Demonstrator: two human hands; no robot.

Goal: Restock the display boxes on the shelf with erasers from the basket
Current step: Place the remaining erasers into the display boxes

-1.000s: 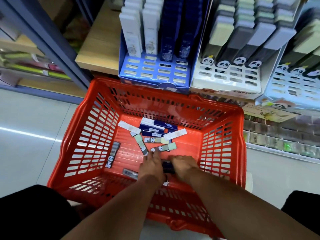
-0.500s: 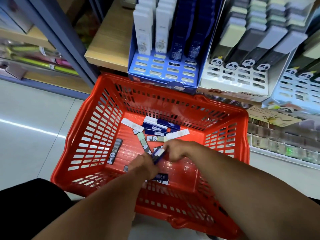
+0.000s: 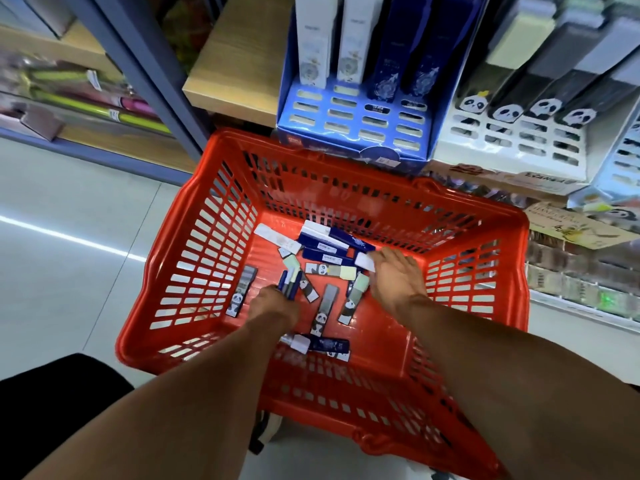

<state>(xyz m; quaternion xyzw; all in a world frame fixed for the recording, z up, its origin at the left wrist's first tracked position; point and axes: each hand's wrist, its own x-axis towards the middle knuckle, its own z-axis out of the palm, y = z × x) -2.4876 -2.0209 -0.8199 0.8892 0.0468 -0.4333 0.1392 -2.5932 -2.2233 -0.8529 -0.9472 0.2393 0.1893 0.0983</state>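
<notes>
In the basket (image 3: 214, 237), centre: left hand (image 3: 273, 306) gripping gathered blue erasers (image 3: 289, 285) for shelving; right hand (image 3: 394, 275), fingers spread, reaching a white eraser (image 3: 363, 261) at 1 o'clock.

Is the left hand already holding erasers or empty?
Holding: the left hand grips a few blue erasers, their ends sticking up above the basket floor.
</notes>
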